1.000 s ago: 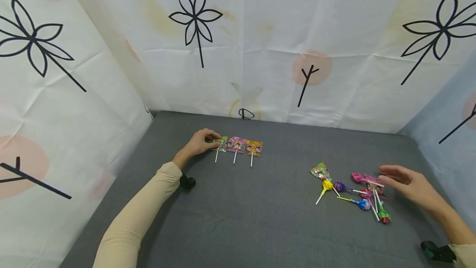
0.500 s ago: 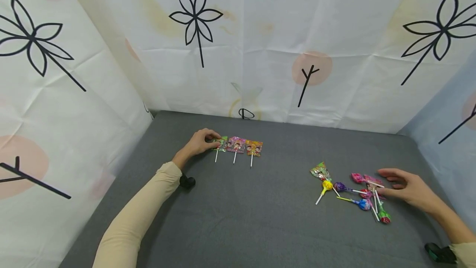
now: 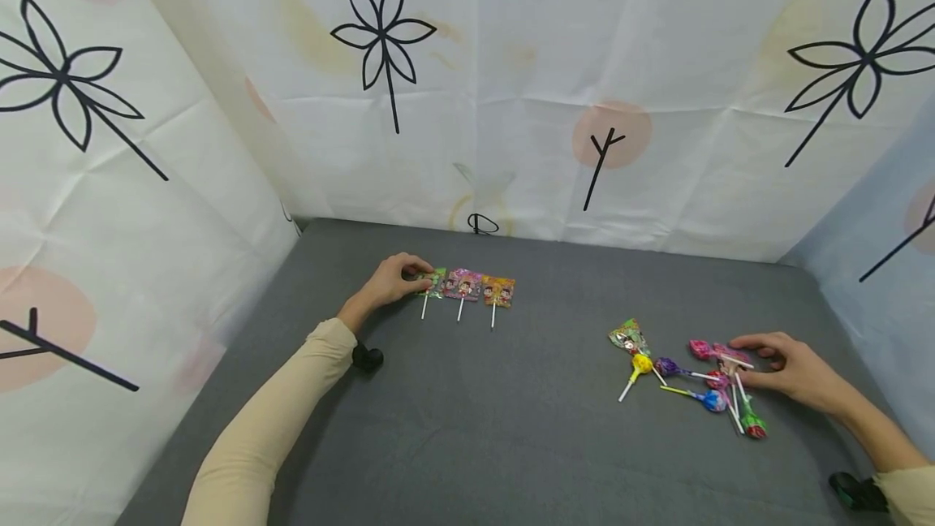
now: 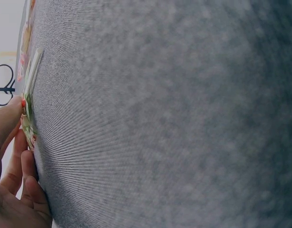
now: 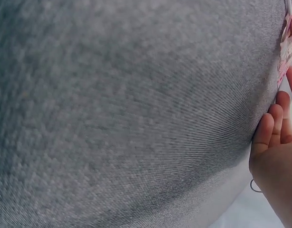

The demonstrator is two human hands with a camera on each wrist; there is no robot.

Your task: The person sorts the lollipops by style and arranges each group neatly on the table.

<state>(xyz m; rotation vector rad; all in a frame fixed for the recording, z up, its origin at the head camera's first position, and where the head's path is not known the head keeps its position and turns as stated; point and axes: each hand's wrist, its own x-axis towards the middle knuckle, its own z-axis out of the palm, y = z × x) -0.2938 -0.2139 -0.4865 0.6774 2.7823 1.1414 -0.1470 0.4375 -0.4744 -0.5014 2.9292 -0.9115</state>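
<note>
In the head view, my left hand (image 3: 390, 282) pinches the edge of a green-wrapped lollipop (image 3: 437, 282) between thumb and forefinger. It lies flat, its white stick toward me. Beside it in a row lie a pink-wrapped lollipop (image 3: 463, 284) and an orange-wrapped one (image 3: 499, 291). My right hand (image 3: 799, 372) is at the right-hand heap, thumb and forefinger apart around a flat pink lollipop wrapper (image 5: 286, 52). Its other fingers rest low against the cloth in the right wrist view. White sticks cross over this wrapper, partly hiding it.
The heap also has a purple lollipop (image 3: 666, 367), a blue one (image 3: 713, 401), a green-and-red one (image 3: 753, 426), a yellow one (image 3: 642, 364) and a green flat-wrapped one (image 3: 629, 337). Grey cloth (image 3: 511, 428) covers the table; a patterned white curtain (image 3: 511, 144) stands behind.
My right hand has moved left onto the heap, its forefinger and thumb coming around the pink wrapper. My left hand stays on the green-wrapped lollipop.
</note>
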